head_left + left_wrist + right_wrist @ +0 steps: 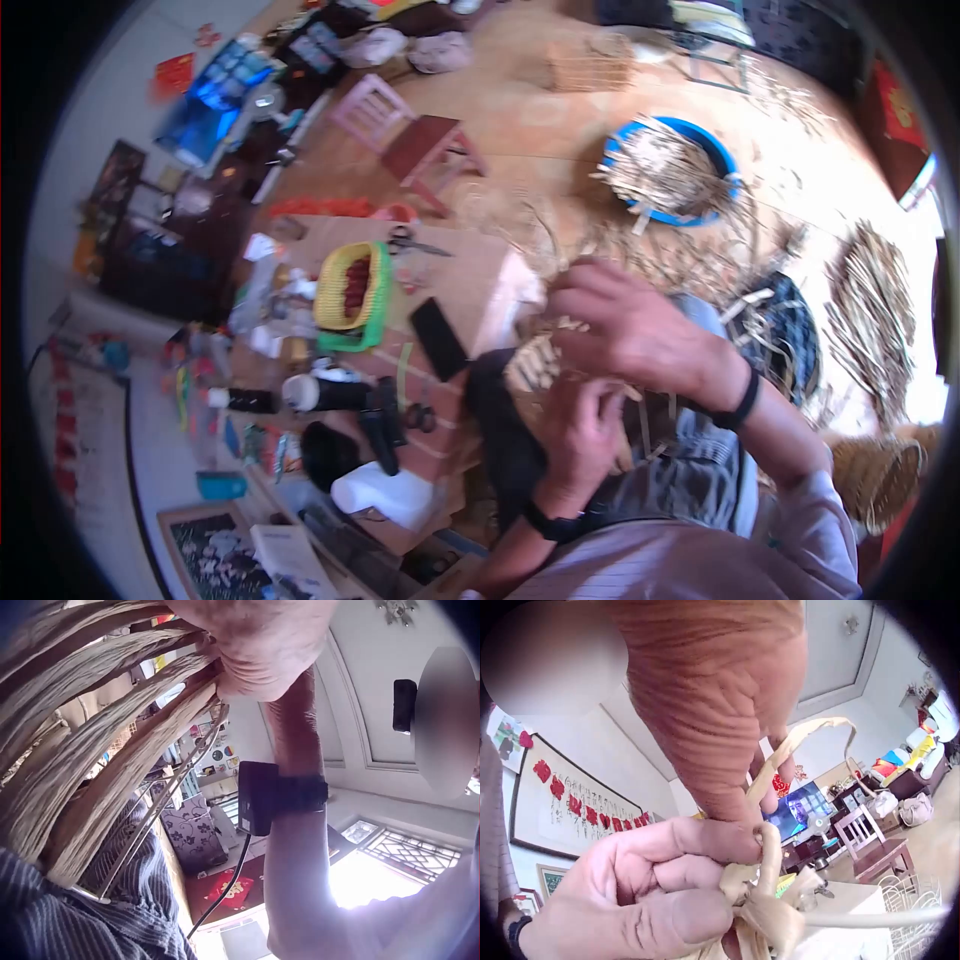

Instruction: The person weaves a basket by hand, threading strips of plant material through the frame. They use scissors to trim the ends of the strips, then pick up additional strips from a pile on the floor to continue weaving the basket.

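Over the lap, my left hand (585, 430) pinches a plaited straw piece (535, 365), its thumb and finger beside a knotted strand (769, 907) in the right wrist view. Above it is my right hand (640, 325), fingers bent; in the right wrist view it holds a pale flat strip (810, 731) that trails out past the fingers. Its fingertip meets the small loop above the knot. Thick twisted straw strands (105, 742) fan out in the left wrist view. Part of the work is hidden behind the hands in the head view.
Left of the lap, a table (480, 250) bears a phone (438, 340), scissors (415, 243) and a yellow basket (335, 285). A blue basin (725, 155) of straw stands on the floor, with a straw bundle (870, 310) to the right and a wooden chair (425, 150) beyond.
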Available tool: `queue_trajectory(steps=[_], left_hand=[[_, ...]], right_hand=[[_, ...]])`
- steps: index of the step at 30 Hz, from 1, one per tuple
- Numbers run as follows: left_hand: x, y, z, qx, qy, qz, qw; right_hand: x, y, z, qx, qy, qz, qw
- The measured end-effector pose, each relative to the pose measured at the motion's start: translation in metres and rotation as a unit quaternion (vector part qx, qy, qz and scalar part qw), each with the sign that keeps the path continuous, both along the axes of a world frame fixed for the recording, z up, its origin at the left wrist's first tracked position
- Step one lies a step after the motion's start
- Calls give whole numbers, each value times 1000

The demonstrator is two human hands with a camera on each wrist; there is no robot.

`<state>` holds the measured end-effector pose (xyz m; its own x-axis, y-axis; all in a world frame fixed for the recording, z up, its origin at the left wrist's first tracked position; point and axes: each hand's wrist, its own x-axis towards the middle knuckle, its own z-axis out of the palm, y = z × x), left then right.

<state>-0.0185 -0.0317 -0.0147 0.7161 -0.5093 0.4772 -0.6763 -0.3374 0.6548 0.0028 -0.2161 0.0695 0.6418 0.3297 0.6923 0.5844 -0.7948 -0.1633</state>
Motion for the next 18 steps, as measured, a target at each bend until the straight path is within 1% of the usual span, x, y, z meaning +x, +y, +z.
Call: queue_trajectory(steps=[1,3,4,5,6,7,8,10,12,15,18], left_hand=[[0,-1,2,9,-22,5,1000],[0,-2,7,6,-9,-9,1000],[1,-3,8,1,-8,-12,1000],[1,-3,10,-4,-3,-19,1000],[0,-5,15,-8,-3,-21,1000],[0,-6,15,-3,-10,-25,1000],[-1,-6,15,17,-12,-26,999],[-1,-5,18,54,-5,-31,998],[-2,-4,23,94,16,-37,995],[1,-5,19,96,8,-52,994],[4,-1,15,113,30,-67,991]], right_hand=[[-7,-3,-2,46,-22,-22,998],[-21,-12,-14,125,27,-74,989],[-25,-15,-29,193,107,-72,973],[-27,-17,-41,257,190,-71,945],[-27,-20,-41,310,327,-24,892],[-28,-24,-41,352,456,23,817],[-24,-32,-62,315,481,83,814],[-21,-35,-67,354,495,149,779],[-16,-40,-79,390,509,223,734],[-12,-40,-84,434,537,229,686],[-10,-28,-66,306,528,147,779]])
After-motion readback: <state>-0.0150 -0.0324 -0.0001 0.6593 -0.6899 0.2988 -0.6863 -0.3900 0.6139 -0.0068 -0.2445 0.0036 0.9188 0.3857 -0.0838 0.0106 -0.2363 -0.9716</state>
